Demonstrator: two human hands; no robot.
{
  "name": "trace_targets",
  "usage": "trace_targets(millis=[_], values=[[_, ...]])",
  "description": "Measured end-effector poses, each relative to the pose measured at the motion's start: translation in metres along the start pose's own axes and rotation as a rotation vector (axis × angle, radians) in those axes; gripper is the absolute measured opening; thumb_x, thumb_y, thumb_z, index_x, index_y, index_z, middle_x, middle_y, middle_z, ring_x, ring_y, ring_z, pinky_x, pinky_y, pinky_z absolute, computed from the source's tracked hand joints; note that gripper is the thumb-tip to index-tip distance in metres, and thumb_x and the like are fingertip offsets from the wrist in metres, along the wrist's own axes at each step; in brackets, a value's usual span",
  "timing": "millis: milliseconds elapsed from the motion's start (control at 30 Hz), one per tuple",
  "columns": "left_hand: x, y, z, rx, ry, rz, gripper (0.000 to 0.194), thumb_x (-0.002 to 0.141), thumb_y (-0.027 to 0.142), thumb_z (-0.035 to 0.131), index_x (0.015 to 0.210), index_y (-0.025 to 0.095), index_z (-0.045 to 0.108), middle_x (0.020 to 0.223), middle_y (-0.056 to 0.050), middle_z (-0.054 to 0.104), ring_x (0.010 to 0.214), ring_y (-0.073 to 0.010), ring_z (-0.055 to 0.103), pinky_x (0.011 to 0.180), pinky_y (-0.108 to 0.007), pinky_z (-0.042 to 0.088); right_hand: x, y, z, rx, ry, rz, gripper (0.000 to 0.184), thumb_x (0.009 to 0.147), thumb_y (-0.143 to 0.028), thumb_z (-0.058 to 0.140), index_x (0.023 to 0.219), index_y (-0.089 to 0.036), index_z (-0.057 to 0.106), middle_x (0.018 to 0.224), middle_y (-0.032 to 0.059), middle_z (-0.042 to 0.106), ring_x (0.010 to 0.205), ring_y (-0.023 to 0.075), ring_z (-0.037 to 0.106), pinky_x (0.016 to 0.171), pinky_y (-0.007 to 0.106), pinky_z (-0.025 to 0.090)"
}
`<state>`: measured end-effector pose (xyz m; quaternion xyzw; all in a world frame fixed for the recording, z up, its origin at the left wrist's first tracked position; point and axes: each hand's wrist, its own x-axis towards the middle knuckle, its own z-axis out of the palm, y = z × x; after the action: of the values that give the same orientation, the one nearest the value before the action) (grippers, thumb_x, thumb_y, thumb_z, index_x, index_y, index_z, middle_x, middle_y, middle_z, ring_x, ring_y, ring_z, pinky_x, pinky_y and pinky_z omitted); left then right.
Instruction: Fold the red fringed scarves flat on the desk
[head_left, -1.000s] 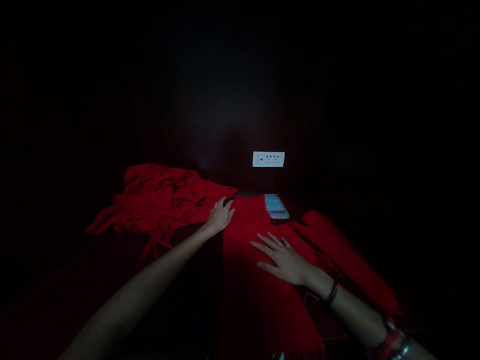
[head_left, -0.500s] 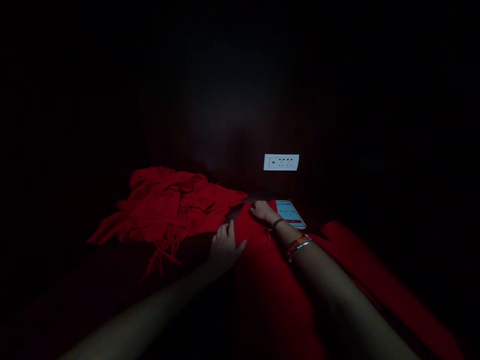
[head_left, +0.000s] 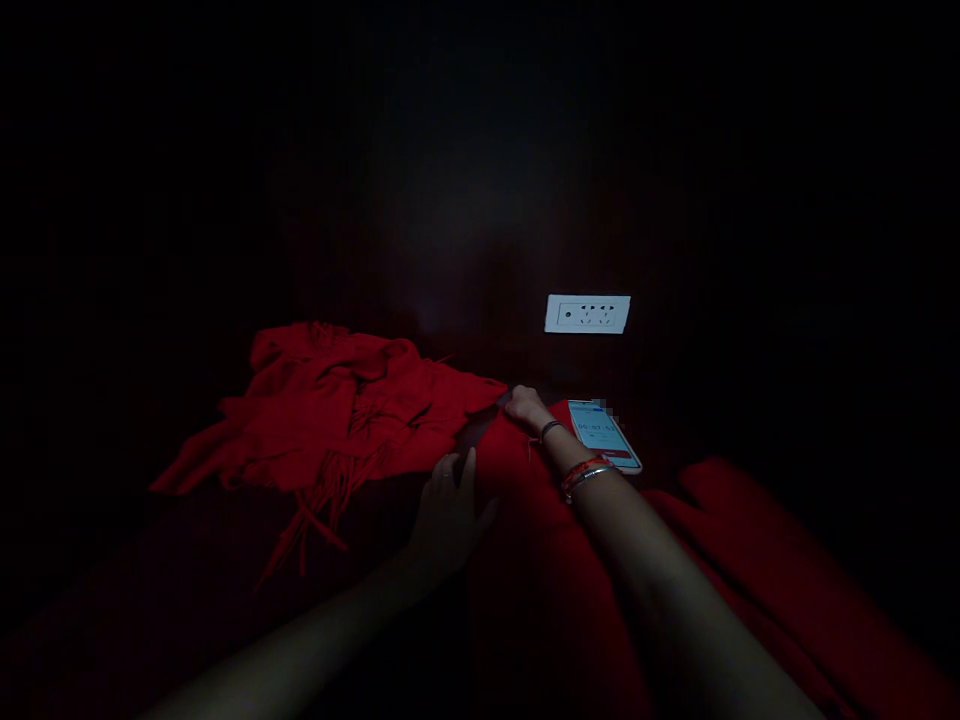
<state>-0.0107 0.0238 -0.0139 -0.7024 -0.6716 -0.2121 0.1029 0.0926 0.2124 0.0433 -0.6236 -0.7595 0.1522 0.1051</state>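
While right fingers (head_left: pixel 513 405) curl | red cloth (head_left: pixel 536 530): far end at them

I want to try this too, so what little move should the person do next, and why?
Perhaps press the left hand's grip lightly on the long, red cloth strip, to help steady it. That hand looks open at the strip's left edge, while the right hand's grip looks curled at the strip's far end.

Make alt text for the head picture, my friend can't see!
The right hand touches the far end of a red scarf, the left hand near its edge. In the dark, a crumpled fringed scarf lies left, a lit smartphone right.
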Motion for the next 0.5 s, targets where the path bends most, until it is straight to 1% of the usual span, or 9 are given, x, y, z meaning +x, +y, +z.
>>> trace_targets(millis=[100, 233, 300, 367, 433, 500], values=[[-0.003, -0.002, 0.006, 0.013, 0.014, 0.049, 0.057, 0.078, 0.041, 0.035, 0.125, 0.01, 0.025, 0.125, -0.019, 0.027, 0.115, -0.029, 0.024, 0.085, -0.04, 0.03, 0.002, 0.004, 0.001, 0.032, 0.035, 0.052, 0.033, 0.069, -0.02, 0.047, 0.099, -0.009, 0.057, 0.098, 0.0179, 0.057, 0.089, 0.0245, 0.054, 0.061, 0.025, 0.042], [-0.003, -0.001, 0.006, 0.011, 0.022, 0.046, 0.056, 0.078, 0.04, 0.035, 0.123, 0.008, 0.026, 0.126, -0.02, 0.027, 0.117, -0.0296, 0.021, 0.086, -0.042, 0.029, 0.007, 0.006, 0.0, 0.081, 0.029, 0.075, 0.031, 0.066, -0.02, 0.052, 0.093, -0.009, 0.06, 0.095, 0.0181, 0.058, 0.086, 0.0235, 0.056, 0.061, 0.024, 0.042], [-0.002, 0.0, 0.003, -0.017, 0.022, 0.018, 0.058, 0.077, 0.042, 0.038, 0.121, 0.006, 0.028, 0.122, -0.02, 0.03, 0.114, -0.0293, 0.025, 0.086, -0.041, 0.03, 0.011, 0.004, -0.001, 0.112, 0.006, 0.055, 0.026, 0.062, -0.021, 0.057, 0.086, -0.01, 0.062, 0.09, 0.0149, 0.061, 0.082, 0.0207, 0.057, 0.06, 0.021, 0.041], [-0.001, 0.0, -0.001, -0.063, 0.025, -0.022, 0.057, 0.074, 0.045, 0.041, 0.114, 0.004, 0.036, 0.116, -0.019, 0.036, 0.108, -0.0279, 0.033, 0.085, -0.038, 0.032, 0.015, 0.003, -0.002, 0.148, -0.009, 0.034, 0.022, 0.059, -0.02, 0.06, 0.08, -0.012, 0.064, 0.084, 0.0103, 0.063, 0.078, 0.0175, 0.058, 0.059, 0.018, 0.04], [0.0, 0.001, -0.004, -0.107, 0.04, -0.048, 0.049, 0.074, 0.046, 0.041, 0.103, 0.005, 0.043, 0.108, -0.017, 0.04, 0.1, -0.0249, 0.04, 0.083, -0.036, 0.035, 0.018, 0.004, -0.002, 0.186, 0.002, 0.033, 0.02, 0.059, -0.018, 0.059, 0.078, -0.014, 0.064, 0.081, 0.0067, 0.063, 0.074, 0.015, 0.058, 0.057, 0.016, 0.039], [0.0, 0.001, -0.006, -0.129, 0.073, -0.047, 0.039, 0.076, 0.043, 0.04, 0.093, 0.008, 0.046, 0.102, -0.015, 0.042, 0.095, -0.0225, 0.043, 0.08, -0.035, 0.037, 0.019, 0.007, 0.0, 0.226, 0.04, 0.055, 0.021, 0.062, -0.016, 0.054, 0.081, -0.015, 0.063, 0.08, 0.0053, 0.063, 0.071, 0.0132, 0.058, 0.055, 0.016, 0.039]])
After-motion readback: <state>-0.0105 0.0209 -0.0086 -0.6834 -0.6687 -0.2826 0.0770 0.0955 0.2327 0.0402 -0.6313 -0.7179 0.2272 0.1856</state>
